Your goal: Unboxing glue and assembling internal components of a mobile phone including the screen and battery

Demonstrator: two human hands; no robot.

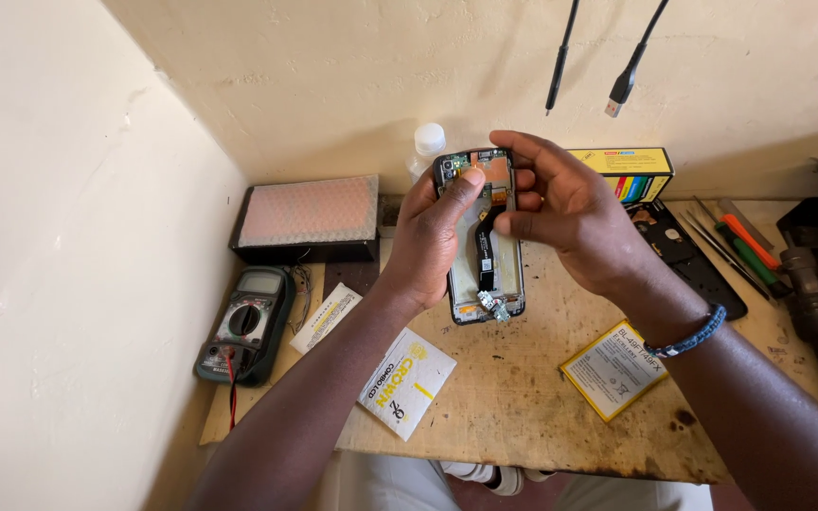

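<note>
Between both hands (494, 222), opened phone (485, 274), upright

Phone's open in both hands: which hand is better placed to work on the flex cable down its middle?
Probably the right hand: its fingers already pinch at the black flex cable. The left hand grips the opened phone from the side, thumb near the top, steadying it.

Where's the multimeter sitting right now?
In the head view, the multimeter lies at the left edge of the wooden table, by the wall, in front of the black box and left of the person's left hand.
</note>
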